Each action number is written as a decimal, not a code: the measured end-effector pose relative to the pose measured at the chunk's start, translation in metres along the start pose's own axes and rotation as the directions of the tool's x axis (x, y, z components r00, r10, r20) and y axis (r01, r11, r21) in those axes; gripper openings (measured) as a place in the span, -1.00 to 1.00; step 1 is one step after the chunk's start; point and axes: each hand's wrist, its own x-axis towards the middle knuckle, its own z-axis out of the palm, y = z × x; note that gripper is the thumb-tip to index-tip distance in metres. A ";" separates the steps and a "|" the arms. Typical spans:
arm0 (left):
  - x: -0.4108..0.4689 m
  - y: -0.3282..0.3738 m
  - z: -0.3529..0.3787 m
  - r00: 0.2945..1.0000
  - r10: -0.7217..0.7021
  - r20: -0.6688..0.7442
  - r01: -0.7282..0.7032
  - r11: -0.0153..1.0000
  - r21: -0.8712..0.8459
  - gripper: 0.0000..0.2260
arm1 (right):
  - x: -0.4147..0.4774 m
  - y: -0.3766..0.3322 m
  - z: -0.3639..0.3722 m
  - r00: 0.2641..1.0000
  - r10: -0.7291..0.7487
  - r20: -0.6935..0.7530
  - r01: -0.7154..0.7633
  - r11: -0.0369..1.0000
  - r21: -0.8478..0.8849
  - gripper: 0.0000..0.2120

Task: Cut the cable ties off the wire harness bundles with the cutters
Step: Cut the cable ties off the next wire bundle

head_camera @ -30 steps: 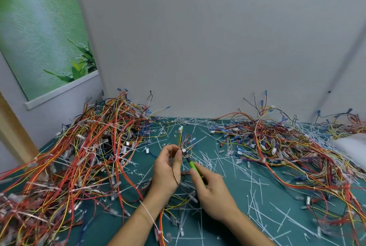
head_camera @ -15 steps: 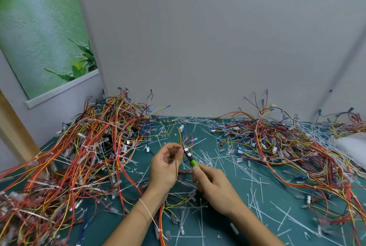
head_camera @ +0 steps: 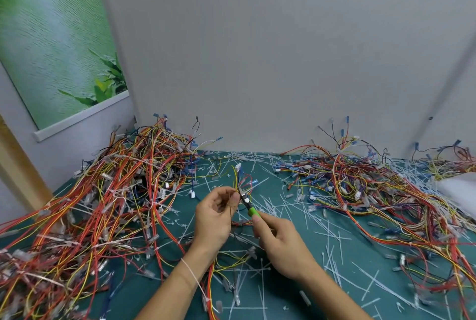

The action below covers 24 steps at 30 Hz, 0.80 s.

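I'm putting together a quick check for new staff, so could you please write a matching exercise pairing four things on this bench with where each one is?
Things:
1. cutters
2. small wire bundle
3. loose white cable tie
4. biggest wire heap

Places:
A. draped across the left forearm
B. pinched in the left hand
C. piled at the left of the green mat
D. gripped in the right hand

Pairs: 1-D, 2-B, 3-A, 4-C.
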 end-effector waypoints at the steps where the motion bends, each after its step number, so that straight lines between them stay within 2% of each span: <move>1: -0.001 0.000 0.001 1.000 -0.009 -0.002 0.009 1.000 -0.015 -0.94 | 0.000 0.000 0.001 1.000 -0.001 -0.007 0.001 1.000 0.009 -0.67; 4: -0.003 0.000 0.004 0.998 -0.053 -0.023 0.052 0.997 -0.059 -0.88 | -0.001 -0.001 0.005 1.000 -0.003 -0.016 0.003 1.000 0.021 -0.68; 7: -0.004 -0.002 0.004 0.996 -0.080 -0.038 0.078 0.996 -0.040 -0.94 | -0.002 -0.002 0.006 1.000 -0.002 -0.013 0.003 1.000 0.025 -0.67; 17: -0.002 0.000 0.001 0.999 0.038 0.015 -0.039 0.990 0.132 -0.94 | 0.000 0.001 -0.002 0.997 0.068 0.033 -0.068 0.998 0.003 -0.63; 24: 0.000 -0.001 -0.003 0.999 0.032 0.039 -0.037 0.989 0.145 -0.90 | -0.001 0.000 0.000 0.998 0.041 0.039 -0.041 0.999 -0.022 -0.68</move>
